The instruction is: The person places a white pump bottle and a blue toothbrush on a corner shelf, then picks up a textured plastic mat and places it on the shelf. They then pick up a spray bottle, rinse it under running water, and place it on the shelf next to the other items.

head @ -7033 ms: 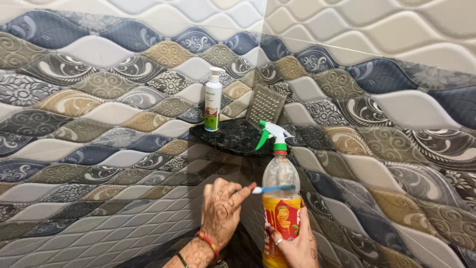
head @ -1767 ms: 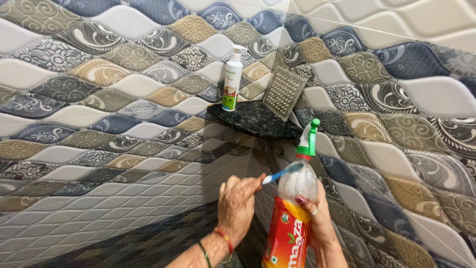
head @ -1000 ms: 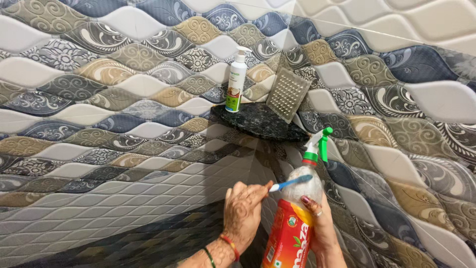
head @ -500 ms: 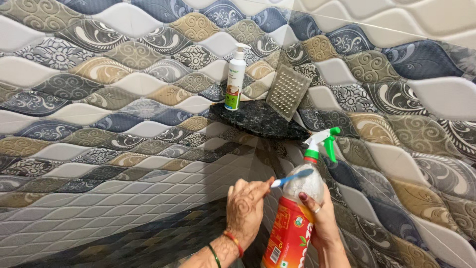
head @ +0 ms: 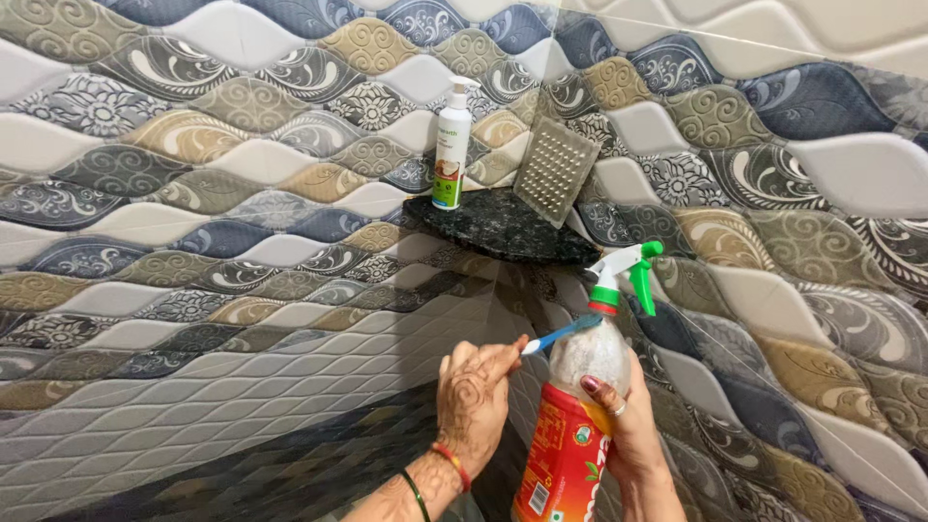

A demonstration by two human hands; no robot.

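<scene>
Plastic spray bottle [head: 580, 406], clear above an orange label, stands tilted at six o'clock, the right hand [head: 623, 420] wrapped firmly round its middle. The left hand [head: 474, 396] pinches a blue toothbrush [head: 561, 335] whose far end rests against the bottle's neck. Judging from this, scrubbing has not begun: the brush is off the tiles [head: 242, 387]. At twelve o'clock a dark corner shelf [head: 503, 232] carries a white pump bottle [head: 450, 145] and a leaning metal grate [head: 555, 172]. Compared with half a second ago, the green trigger nozzle [head: 626, 271] sits slightly higher and both hands have barely shifted.
</scene>
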